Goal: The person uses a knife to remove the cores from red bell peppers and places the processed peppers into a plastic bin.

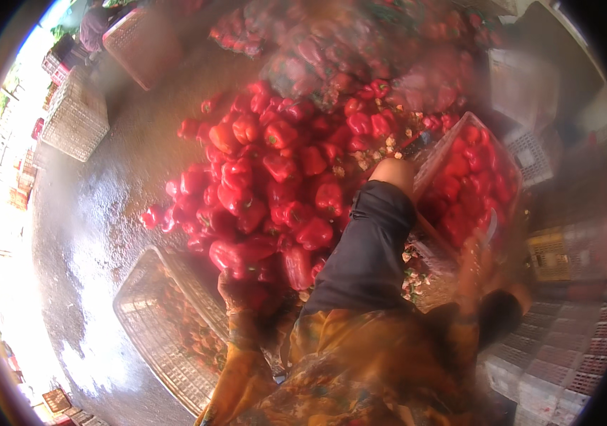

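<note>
My left hand [232, 292] is at the near edge of a big heap of red bell peppers [280, 167]. Its fingers are closed against a large red bell pepper [236, 258], partly hiding its near side. On the right, my right hand [471, 275] is closed around a small knife, and the knife's pale, curved blade [491, 226] points away from me. Beside that hand stands a crate [427, 165] filled with red peppers. The handle of the knife is hidden in my fingers, and haze blurs this side.
A light mesh crate [163, 268] with small reddish-brown pieces inside tilts at my left. My bent knee [392, 174] rises between the heap and the pepper crate. Pale scraps [417, 280] lie by it. Stacked crates [548, 348] stand right; another crate [77, 117] stands far left on wet floor.
</note>
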Available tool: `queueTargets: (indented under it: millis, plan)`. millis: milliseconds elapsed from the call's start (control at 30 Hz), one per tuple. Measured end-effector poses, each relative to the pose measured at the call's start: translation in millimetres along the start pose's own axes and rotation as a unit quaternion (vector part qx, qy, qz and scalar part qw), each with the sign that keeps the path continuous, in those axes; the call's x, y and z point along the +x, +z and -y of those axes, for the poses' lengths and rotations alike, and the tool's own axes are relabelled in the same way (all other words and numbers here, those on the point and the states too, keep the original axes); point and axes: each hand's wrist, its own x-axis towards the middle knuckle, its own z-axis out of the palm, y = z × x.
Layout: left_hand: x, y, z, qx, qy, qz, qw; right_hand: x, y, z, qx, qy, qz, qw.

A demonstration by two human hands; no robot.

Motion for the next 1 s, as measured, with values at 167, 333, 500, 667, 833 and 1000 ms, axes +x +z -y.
queueTargets:
  millis: [167, 333, 500, 667, 833, 1000]
  plan:
    - [20.7, 69.3, -117.6, -0.46, -0.094, 0.163, 0.868, -16.6, 34.6, 26.3, 0.159, 0.1, 0.033, 0.982]
    - [17.1, 162.6, -231.8, -0.421, -0.011, 0.335, 0.843, -42.4, 53.0, 94.6, 0.207, 0.144, 0.295, 0.921]
    - [-64.3, 283.2, -294.9, -0.357, 0.056, 0.511, 0.78, -28.4, 28.0, 34.3, 0.434, 0.191, 0.223, 0.852]
    - [-112.1, 326.2, -295.6, -0.417, -0.163, 0.641, 0.623, 13.4, -7.6, -15.5, 0.691, 0.075, 0.164, 0.7]
    - [-114.4, 337.6, -280.9, -0.27, -0.31, 0.652, 0.637, 7.3, -48.8, 27.1, 0.338, 0.023, 0.089, 0.937]
    - [-117.1, 336.9, -266.1, -0.281, -0.329, 0.624, 0.65, 16.8, -41.3, 6.6, 0.201, -0.058, 0.139, 0.968]
